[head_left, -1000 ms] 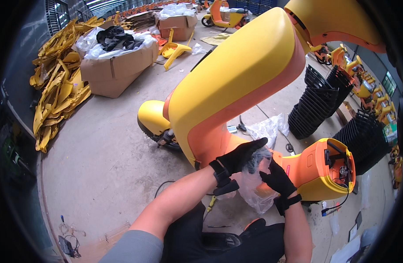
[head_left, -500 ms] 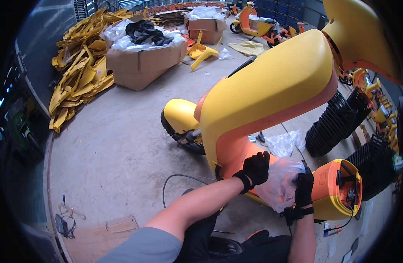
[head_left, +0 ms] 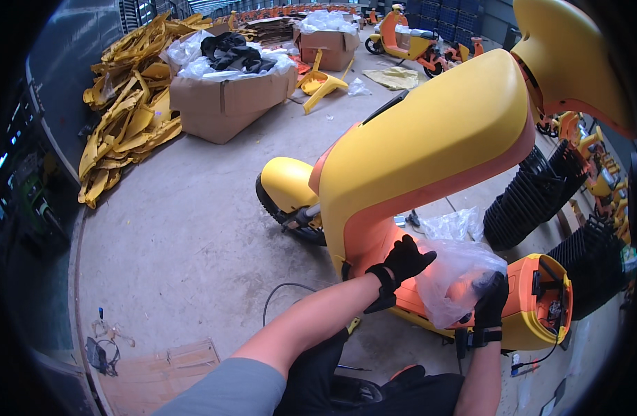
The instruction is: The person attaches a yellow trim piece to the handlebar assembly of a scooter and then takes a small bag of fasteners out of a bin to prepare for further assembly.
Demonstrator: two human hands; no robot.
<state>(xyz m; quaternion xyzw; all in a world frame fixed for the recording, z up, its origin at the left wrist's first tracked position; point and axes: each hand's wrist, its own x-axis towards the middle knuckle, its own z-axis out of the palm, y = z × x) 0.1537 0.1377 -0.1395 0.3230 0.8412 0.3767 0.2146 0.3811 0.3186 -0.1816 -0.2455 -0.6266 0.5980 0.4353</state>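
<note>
A clear, crumpled plastic bag (head_left: 451,281) is stretched between my two black-gloved hands, above the orange footboard of a yellow and orange scooter (head_left: 429,132). My left hand (head_left: 406,262) is closed at the bag's left edge, its fingers curled. On the other side, my right hand (head_left: 492,302) is closed on the bag's right part, and its dark fingertips show through the film. Just right of it is the open orange and yellow rear housing (head_left: 540,305), with dark parts and a cable inside.
Cardboard boxes (head_left: 231,107) filled with plastic stand at the far left beside a heap of yellow panels (head_left: 127,118). Stacked black crates (head_left: 523,204) rise at the right. Flattened cardboard (head_left: 162,378) lies near left; a black cable (head_left: 280,288) runs over the floor.
The bag has spread and shifted to the right over my right fingers. My right hand has moved slightly right and down; my left hand has turned a little, its thumb side pointing right.
</note>
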